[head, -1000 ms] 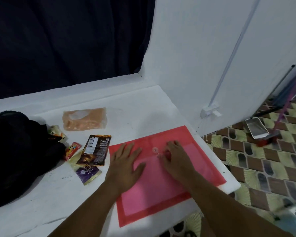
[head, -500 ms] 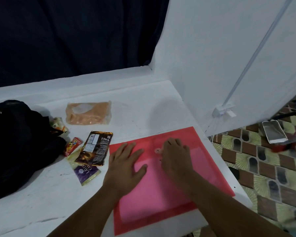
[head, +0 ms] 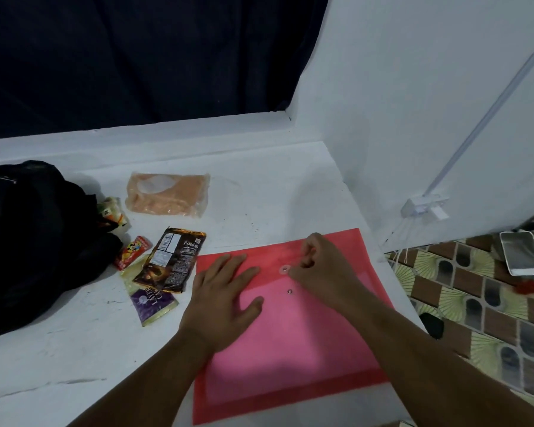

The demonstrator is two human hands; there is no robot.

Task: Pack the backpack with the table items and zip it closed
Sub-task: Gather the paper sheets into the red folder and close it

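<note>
A red plastic envelope folder (head: 293, 340) lies flat at the table's front right. My left hand (head: 225, 300) presses flat on its left part with straight fingers. My right hand (head: 321, 266) has curled fingers and pinches the folder's flap beside its snap button (head: 285, 269); a second snap (head: 289, 291) shows below. A black backpack (head: 34, 241) slumps at the left. Beside it lie a brown snack wrapper (head: 170, 263), a purple packet (head: 151, 300), a small red packet (head: 133, 252), a small light packet (head: 113, 211) and a clear bag of orange stuff (head: 167, 195).
The white table (head: 74, 349) ends just right of the folder, above a patterned tile floor (head: 481, 309). A white wall (head: 413, 103) stands at the right with a cable clip (head: 426, 208). A phone-like object (head: 523, 257) lies on the floor. Dark cloth hangs behind.
My right hand went from lying over the snap to curling and pinching the flap, uncovering both snap parts. The left hand stays flat on the folder. The camera shifted.
</note>
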